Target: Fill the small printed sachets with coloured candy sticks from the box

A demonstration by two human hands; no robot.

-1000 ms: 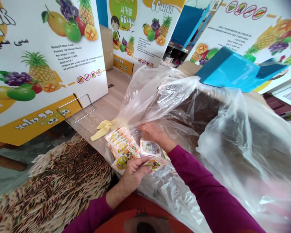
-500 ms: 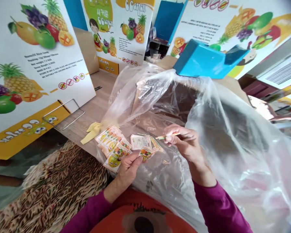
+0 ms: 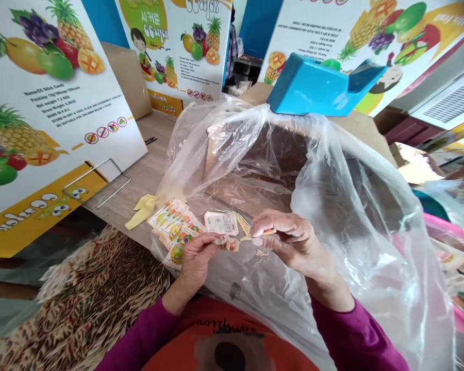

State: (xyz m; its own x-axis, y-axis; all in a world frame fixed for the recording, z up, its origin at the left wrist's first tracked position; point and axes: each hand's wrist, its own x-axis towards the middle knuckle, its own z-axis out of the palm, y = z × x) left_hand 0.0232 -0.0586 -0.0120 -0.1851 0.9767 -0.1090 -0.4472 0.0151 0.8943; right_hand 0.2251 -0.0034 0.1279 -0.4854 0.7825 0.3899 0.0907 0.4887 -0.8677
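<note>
Between the thumb and fingers of my left hand (image 3: 196, 260) is a small printed candy packet (image 3: 229, 243), its end facing right. My right hand (image 3: 294, 239) pinches a few thin coloured candy sticks (image 3: 269, 232) close to the packet's end; whether the sticks touch it I cannot tell. Just beyond the hands lies a stack of pale packets (image 3: 221, 223), with loose candy sticks (image 3: 243, 223) beside it. Fruit-printed packets (image 3: 169, 222) overlap in a pile left of the stack, partly behind my left hand. Small stick pieces (image 3: 261, 253) lie on the clear plastic below my right hand.
A large clear plastic bag (image 3: 332, 180) lines an open cardboard box (image 3: 251, 191) ahead. On top stands a blue tape dispenser (image 3: 313, 87). Printed cartons (image 3: 62, 113) surround the table (image 3: 149, 167). Yellow scraps (image 3: 142, 212) and a wire frame (image 3: 114, 188) are left; a pink-rimmed basket (image 3: 441, 222) is right.
My right hand has moved down and left, bringing the sticks to the packet. My left hand has turned the packet so its end points toward them. The view has shifted slightly.
</note>
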